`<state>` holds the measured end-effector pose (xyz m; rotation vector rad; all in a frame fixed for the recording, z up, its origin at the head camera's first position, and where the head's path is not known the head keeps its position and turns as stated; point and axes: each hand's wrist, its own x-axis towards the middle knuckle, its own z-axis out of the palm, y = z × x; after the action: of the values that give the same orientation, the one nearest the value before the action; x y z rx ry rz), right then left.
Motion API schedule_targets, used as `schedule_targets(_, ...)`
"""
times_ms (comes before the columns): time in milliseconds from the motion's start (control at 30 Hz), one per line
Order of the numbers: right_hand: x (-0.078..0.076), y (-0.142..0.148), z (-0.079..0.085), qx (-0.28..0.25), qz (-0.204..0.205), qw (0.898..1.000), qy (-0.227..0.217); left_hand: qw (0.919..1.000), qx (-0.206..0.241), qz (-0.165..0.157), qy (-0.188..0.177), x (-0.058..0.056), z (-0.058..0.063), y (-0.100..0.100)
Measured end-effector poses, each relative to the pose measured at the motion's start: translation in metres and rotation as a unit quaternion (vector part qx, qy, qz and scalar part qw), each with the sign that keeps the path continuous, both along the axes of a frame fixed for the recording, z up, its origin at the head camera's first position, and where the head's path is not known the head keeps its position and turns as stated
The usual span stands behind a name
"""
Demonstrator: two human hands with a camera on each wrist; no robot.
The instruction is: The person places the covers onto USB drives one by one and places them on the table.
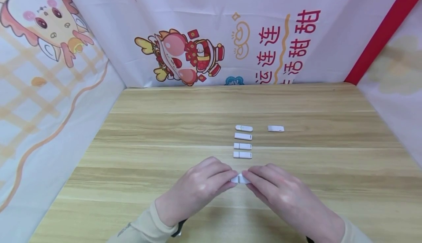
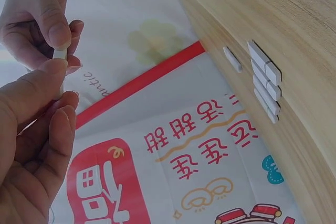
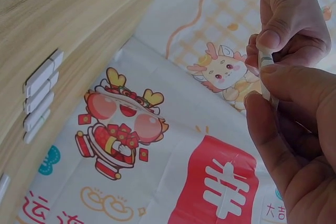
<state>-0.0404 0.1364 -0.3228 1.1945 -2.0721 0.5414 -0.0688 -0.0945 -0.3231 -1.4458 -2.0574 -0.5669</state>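
Between my two hands, above the wooden table, is a white USB flash drive (image 1: 240,179) with a grey band across its middle. My left hand (image 1: 201,186) pinches its left end between thumb and fingers. At its other end, my right hand (image 1: 285,190) grips it the same way. Fingertips hide much of both ends; in the right wrist view a short stretch of the flash drive (image 3: 266,56) shows between the thumbs. Beyond the hands, several white USB flash drives (image 1: 242,146) lie on the table in a column, roughly parallel.
A single white flash drive (image 1: 275,128) lies to the right of the column's far end. The wooden table (image 1: 148,133) meets a printed cloth backdrop (image 1: 204,12) at its far edge. Cloth walls (image 1: 99,56) stand at the left and right.
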Motion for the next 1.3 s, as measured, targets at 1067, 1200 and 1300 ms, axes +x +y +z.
schedule_targets(1067, -0.0057, 0.0017, 0.0001, 0.004, 0.003, 1.000, 0.013, 0.9995, -0.019, -0.007, 0.025, -0.0021, 0.0031, 0.0050)
schedule_targets(1200, -0.0069, 0.0039, 0.0000, 0.010, 0.001, 1.000, 0.004, 0.9997, -0.014, -0.008, 0.016, -0.0035, 0.0041, 0.0068)
schedule_targets(1300, -0.0083, 0.0053, 0.0003, 0.011, 0.004, 1.000, 0.000, 0.9999, -0.008, -0.010, 0.011, -0.0050, 0.0051, 0.0077)
